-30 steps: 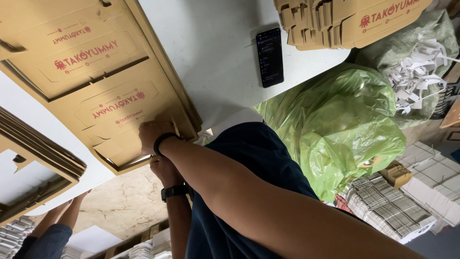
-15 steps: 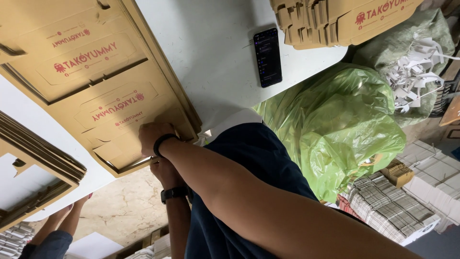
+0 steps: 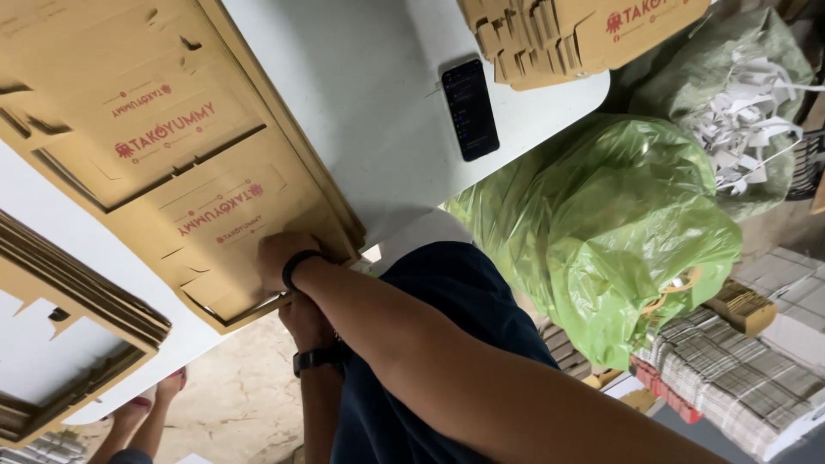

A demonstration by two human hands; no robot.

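Observation:
A stack of flat brown cardboard box blanks (image 3: 172, 146) with red print lies on the white table (image 3: 369, 103), its near corner hanging over the table edge. My right hand (image 3: 279, 258), a black band on its wrist, reaches across my body and rests on top of that corner with its fingers curled on the top sheets. My left hand (image 3: 302, 320), with a black watch on the wrist, sits just under the same corner. Its fingers are hidden beneath the cardboard.
A black phone (image 3: 470, 109) lies on the table beside more folded cardboard (image 3: 567, 34). A full green plastic bag (image 3: 619, 232) stands at my right, with a sack of paper strips (image 3: 739, 129) and bundled sheets (image 3: 730, 378) behind. Another cardboard stack (image 3: 69, 344) lies left; another person's legs (image 3: 146, 412) show below it.
Both hands stay at the stack's near corner. The view has shifted slightly; nothing else has visibly moved.

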